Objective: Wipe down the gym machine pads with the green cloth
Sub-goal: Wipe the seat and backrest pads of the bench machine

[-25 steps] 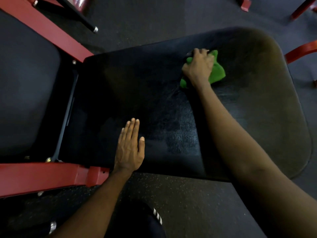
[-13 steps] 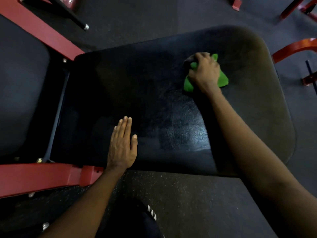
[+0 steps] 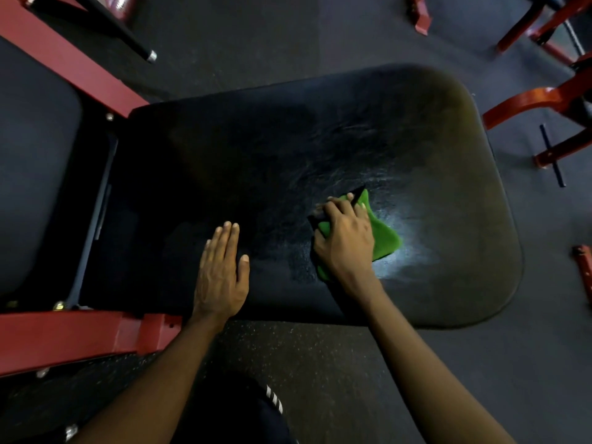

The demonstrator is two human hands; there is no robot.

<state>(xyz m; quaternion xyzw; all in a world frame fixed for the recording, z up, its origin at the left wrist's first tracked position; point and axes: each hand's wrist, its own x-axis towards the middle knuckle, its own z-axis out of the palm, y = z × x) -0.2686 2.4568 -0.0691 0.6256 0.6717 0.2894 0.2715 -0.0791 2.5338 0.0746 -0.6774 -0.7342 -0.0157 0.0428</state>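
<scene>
Wiping hand: right hand (image 3: 345, 243) is curled over the green cloth (image 3: 386, 240), which is gripped beneath palm and fingers.
Cloth: bunched on the black pad (image 3: 448, 149) near its front edge, seen sticking out right of the hand.
Other hand: left hand (image 3: 221, 274) is laid flat on the pad, fingers straight.

Head camera looks steeply down, seemingly close over the pad (image 3: 288, 139).
</scene>
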